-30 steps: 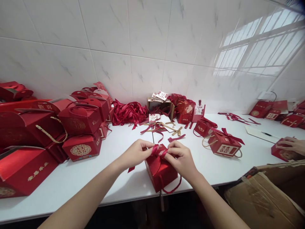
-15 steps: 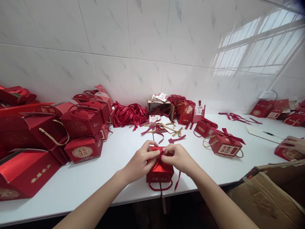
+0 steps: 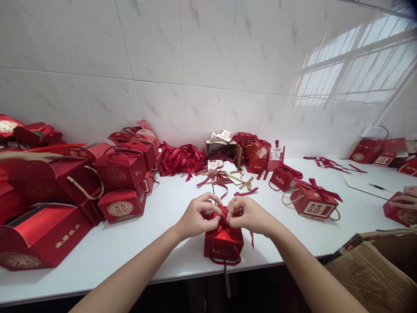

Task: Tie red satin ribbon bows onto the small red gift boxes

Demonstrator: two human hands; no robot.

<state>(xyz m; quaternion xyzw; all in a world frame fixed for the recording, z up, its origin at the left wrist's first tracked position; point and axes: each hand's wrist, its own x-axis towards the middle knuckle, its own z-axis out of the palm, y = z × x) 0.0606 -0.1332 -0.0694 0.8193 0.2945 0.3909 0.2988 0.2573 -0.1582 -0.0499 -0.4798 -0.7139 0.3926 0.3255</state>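
A small red gift box (image 3: 223, 243) with a red rope handle stands near the front edge of the table, in front of me. Across its top runs a dark red ribbon (image 3: 252, 240), one end trailing off the right side. My left hand (image 3: 201, 215) pinches the ribbon at the top of the box from the left. From the right, my right hand (image 3: 249, 214) pinches the same ribbon, its fingertips close to those of my left. The knot or loop between the fingers is partly hidden.
Red boxes (image 3: 120, 206) are stacked at left. Behind lie a ribbon heap (image 3: 182, 158), a holder of cards (image 3: 223, 136) and loose straps (image 3: 247, 183). A ribbon-tied box (image 3: 315, 200) stands right. A co-worker's hand (image 3: 407, 199) touches another box; a carton (image 3: 368, 274) is below.
My fingers have shifted on the ribbon, the hands now slightly more apart. The whole view has swung a little left, and another person's blurred arm appears at the far left.
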